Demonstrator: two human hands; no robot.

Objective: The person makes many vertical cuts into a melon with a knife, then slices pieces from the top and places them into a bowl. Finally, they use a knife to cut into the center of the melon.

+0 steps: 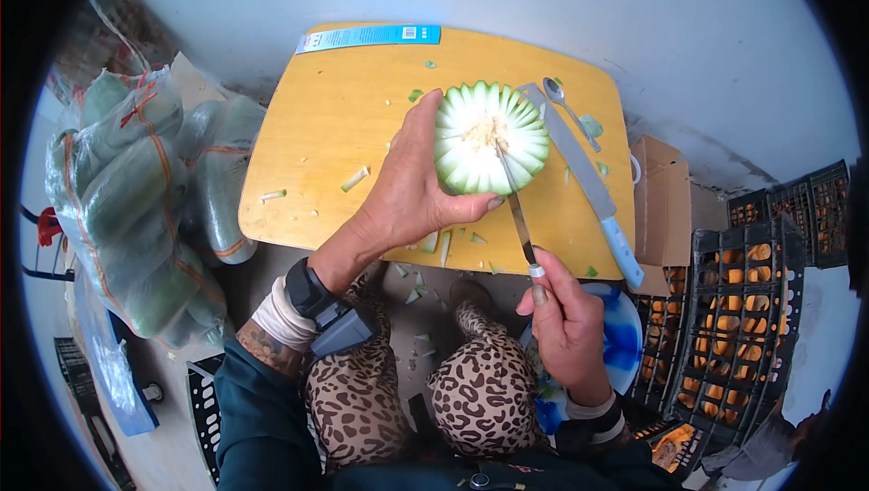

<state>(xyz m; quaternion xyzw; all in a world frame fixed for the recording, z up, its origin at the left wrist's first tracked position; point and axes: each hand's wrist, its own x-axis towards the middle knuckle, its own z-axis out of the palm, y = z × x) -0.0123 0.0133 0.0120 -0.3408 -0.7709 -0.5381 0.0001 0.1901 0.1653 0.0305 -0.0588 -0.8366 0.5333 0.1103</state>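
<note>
Evidently, carving step: left hand (409, 183), fingers clamped on gourd (466, 120); right hand (568, 324), fingers closed round knife (519, 217), blade across gourd's near side. Next cut: steady support, presumably.

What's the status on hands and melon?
Left hand grips carved melon. Right hand holds small knife, tip at melon's centre. Long knife close by on table.

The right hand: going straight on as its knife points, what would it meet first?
The knife in the right hand would probably meet the carved gourd first; its tip overlaps the gourd's pale face, though contact is unclear.
</note>
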